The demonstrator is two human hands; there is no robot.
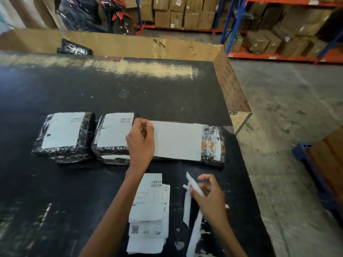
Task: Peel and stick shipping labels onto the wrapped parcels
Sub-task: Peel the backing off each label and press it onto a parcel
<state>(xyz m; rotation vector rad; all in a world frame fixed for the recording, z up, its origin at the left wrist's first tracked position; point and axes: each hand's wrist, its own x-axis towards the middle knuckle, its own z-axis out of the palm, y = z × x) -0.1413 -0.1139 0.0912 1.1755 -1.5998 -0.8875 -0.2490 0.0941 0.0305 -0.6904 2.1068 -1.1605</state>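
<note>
1. We see three wrapped parcels in a row on the black table (55, 89): the left parcel (63, 134), the middle parcel (113, 134) and the right parcel (211, 143). The left and middle ones each carry a printed label and each lies on another parcel beneath.
2. The label (176, 140) lies flat across the right parcel and hides most of its top. Only the parcel's right end shows, and the label's face reads plain white.
3. The left hand (141, 143) reaches over the middle parcel's right edge and covers it. Its fingers are pinched together on the label's upper left corner.
4. The right hand (209, 193) is nearer us, apart from the parcels, its fingers curled round a white strip (194, 186) that sticks out up and left.
5. Between the forearms lies a label stack (150, 210), barcodes up. Loose strips (187, 210) lie just beside it under the right hand.
6. A cardboard wall (130, 43) runs along the table's far and right sides, with a black parcel (74, 48) behind it.
7. Beyond stand shelves (235, 25) of cartons and a motorbike (118, 15).
</note>
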